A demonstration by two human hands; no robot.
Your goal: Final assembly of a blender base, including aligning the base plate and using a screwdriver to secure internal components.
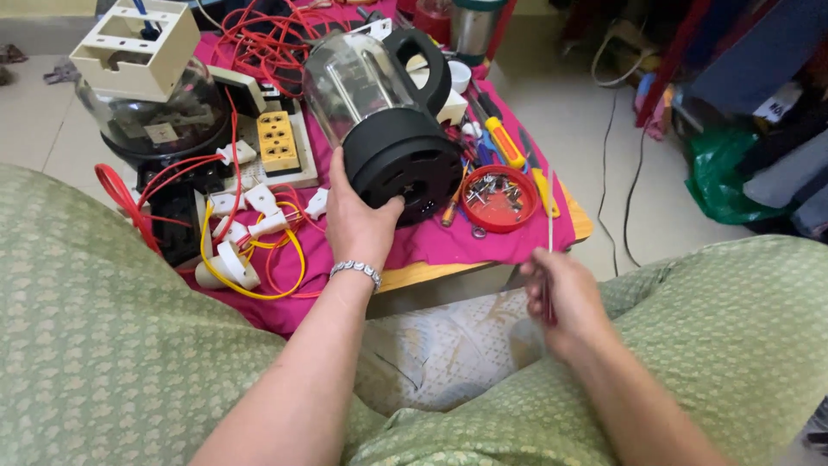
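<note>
Left hand (360, 226) is spread against the black base of the glass kettle (379, 112), thumb and fingers pressing its underside as the kettle lies tipped on its side on the worktop (431, 274), over the pink cloth (431, 242). Right hand (565, 298) is off the worktop's near edge, right of the kettle, fingers pinched together on a thin pale rod (549, 216) that stands upright from the grip. Just right of the kettle base sits a red round lid (498, 198) full of small screws. A yellow-handled screwdriver (504, 142) lies beside the kettle too. Left of the kettle: a yellow socket block (278, 141), white plugs (259, 200) and loops of red wire (172, 177). Further left, a clear dome appliance (151, 112).
</note>
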